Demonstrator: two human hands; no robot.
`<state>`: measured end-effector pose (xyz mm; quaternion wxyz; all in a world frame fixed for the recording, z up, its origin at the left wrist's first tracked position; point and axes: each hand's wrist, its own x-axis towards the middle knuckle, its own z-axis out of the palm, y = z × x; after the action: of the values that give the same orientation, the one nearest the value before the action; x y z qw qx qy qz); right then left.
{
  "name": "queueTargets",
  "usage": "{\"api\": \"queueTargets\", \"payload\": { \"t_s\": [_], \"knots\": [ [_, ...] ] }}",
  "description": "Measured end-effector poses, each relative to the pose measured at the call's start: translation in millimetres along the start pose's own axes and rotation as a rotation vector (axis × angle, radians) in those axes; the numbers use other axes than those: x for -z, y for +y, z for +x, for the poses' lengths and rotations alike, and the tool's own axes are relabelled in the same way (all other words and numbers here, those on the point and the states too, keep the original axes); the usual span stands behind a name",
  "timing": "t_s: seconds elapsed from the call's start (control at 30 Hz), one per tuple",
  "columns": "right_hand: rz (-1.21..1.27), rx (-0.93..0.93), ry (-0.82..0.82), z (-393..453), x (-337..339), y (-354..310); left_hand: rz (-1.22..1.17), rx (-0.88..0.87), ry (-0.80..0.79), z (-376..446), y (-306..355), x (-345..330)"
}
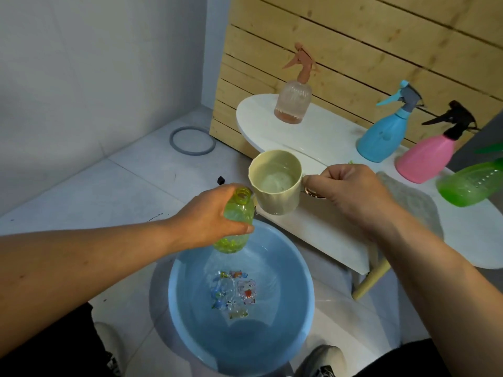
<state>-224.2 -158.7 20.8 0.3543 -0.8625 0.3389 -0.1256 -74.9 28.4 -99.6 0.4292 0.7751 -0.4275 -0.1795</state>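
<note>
My left hand (211, 214) grips a small green see-through bottle (236, 221) with its cap off, held tilted above the blue basin (187, 278). My right hand (351, 190) holds a cream cup (275, 182) by its handle, right beside the bottle's open neck. There is water in the cup. The basin stands on the floor between my feet and holds water over a cartoon picture on its bottom.
A white oval table (321, 227) carries a peach spray bottle (294, 100), a blue spray bottle (386, 131), a pink spray bottle (427, 159), a green bottle (468, 186) and a grey cloth (408, 197). A grey ring (192, 140) lies on the tiled floor by the wooden slat wall (353, 50).
</note>
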Motion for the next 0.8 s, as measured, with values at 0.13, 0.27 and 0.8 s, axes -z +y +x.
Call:
{"api": "queueTargets", "payload": {
  "t_s": [0.13,0.27,0.8],
  "knots": [
    [-0.030,0.031,0.027,0.6,-2.6,-1.5,0.008,-0.010,0.001,0.4,0.2,-0.9],
    [-0.098,0.032,0.044,0.0,-4.6,-2.1,0.017,-0.018,-0.013,0.7,-2.0,-1.4],
    [-0.272,0.135,0.139,-8.5,-8.8,-10.9,0.017,-0.026,-0.026,-0.9,-3.7,-1.4]
  ]
}}
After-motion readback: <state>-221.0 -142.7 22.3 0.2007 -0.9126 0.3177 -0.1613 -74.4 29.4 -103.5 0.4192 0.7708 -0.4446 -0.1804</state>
